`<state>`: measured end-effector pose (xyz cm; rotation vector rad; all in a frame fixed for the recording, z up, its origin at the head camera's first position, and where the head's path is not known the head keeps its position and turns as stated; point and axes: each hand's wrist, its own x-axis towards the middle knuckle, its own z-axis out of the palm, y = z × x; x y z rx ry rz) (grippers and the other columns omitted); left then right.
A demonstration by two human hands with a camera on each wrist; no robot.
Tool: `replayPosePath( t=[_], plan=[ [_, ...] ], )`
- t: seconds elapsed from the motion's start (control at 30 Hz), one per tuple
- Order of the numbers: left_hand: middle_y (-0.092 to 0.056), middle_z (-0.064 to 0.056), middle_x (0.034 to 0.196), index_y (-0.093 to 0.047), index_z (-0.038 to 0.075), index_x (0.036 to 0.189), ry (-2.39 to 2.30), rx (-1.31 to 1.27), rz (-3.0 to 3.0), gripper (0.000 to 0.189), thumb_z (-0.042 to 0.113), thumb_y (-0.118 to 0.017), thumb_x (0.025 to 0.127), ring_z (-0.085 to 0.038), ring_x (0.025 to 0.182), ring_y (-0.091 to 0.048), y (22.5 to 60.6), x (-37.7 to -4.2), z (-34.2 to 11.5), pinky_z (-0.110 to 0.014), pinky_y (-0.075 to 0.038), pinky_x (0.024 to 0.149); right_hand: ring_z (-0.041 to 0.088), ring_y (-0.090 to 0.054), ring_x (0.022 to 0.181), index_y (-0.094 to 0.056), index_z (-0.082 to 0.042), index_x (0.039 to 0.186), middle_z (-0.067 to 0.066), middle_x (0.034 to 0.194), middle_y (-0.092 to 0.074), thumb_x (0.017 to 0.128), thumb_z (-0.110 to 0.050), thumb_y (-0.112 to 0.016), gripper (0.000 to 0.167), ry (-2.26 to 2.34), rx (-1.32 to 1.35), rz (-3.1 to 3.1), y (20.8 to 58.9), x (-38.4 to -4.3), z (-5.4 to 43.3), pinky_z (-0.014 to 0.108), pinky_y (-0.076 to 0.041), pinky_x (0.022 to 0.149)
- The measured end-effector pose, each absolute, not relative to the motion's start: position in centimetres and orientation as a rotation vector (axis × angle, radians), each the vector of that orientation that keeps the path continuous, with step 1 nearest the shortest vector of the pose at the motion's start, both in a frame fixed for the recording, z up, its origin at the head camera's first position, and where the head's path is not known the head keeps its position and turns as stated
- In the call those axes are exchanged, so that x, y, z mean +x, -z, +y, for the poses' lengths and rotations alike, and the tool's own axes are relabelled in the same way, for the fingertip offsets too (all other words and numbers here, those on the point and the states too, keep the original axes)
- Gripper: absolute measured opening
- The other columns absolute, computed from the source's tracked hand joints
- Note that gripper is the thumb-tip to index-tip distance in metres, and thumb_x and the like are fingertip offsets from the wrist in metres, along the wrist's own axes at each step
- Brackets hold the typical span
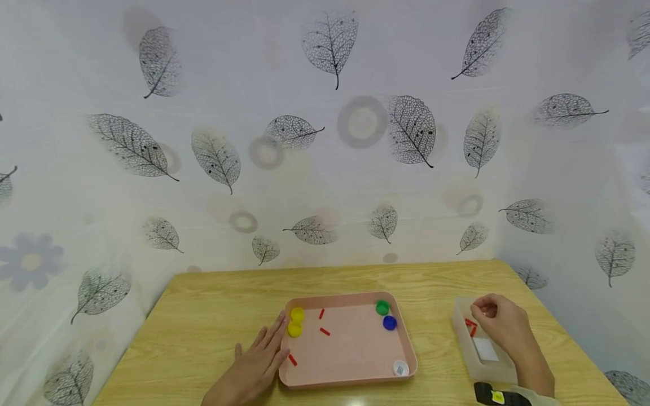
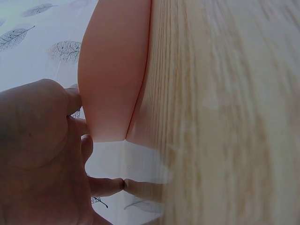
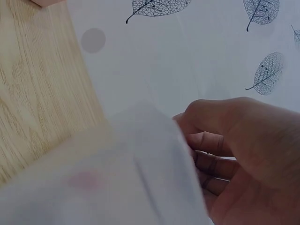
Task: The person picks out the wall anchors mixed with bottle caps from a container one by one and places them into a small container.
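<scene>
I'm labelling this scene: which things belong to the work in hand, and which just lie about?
Probably in the work:
pink tray, touched by the left hand
whitish bin, at the right hand
red sticks, in both

Apparently just lying about:
yellow caps
green cap
blue cap
white disc
white block

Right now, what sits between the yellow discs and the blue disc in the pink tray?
Two red sticks, nearer the yellow discs; then bare tray floor up to the blue disc. Head view shows it.
</scene>
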<state>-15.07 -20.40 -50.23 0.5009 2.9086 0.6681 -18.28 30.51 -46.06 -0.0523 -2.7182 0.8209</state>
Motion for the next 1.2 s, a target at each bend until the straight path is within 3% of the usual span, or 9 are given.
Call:
replayPosePath(
  t=[0.37, 0.57, 1.2],
  plan=[
    [-0.013, 0.009, 0.171, -0.018, 0.025, 0.166, -0.675, 0.478, 2.923, 0.063, 0.052, -0.032, 0.111, -0.039, 0.151, -0.028, 50.5, -15.1, -20.4, -0.091, -0.012, 0.097, 0.014, -0.058, 0.069, -0.07, 0.0, 0.099, 0.002, 0.082, -0.065, 0.095, -0.011, -0.071, 0.012, -0.893, 0.097, -2.672, 45.6, -18.6, 27.6, 0.028, -0.05, 0.059],
    [-0.012, 0.011, 0.171, -0.017, 0.027, 0.166, -0.668, 0.457, 2.926, 0.064, 0.053, -0.032, 0.11, -0.039, 0.151, -0.028, 50.6, -15.2, -20.3, -0.09, -0.01, 0.098, 0.012, -0.053, 0.07, -0.07, -0.004, 0.092, -0.001, 0.079, -0.061, 0.091, -0.005, -0.075, 0.005, -0.86, 0.203, -2.611, 45.9, -19.3, 25.4, 0.028, -0.046, 0.06],
    [-0.01, 0.011, 0.172, -0.014, 0.027, 0.167, -0.691, 0.45, 2.897, 0.063, 0.052, -0.031, 0.111, -0.04, 0.152, -0.026, 50.2, -15.1, -20.2, -0.091, -0.008, 0.097, 0.013, -0.052, 0.073, -0.067, -0.009, 0.087, -0.004, 0.079, -0.056, 0.085, 0.002, -0.078, 0.016, -1.039, 0.432, -2.59, 46.0, -20.0, 18.3, 0.025, -0.047, 0.064]
  ],
)
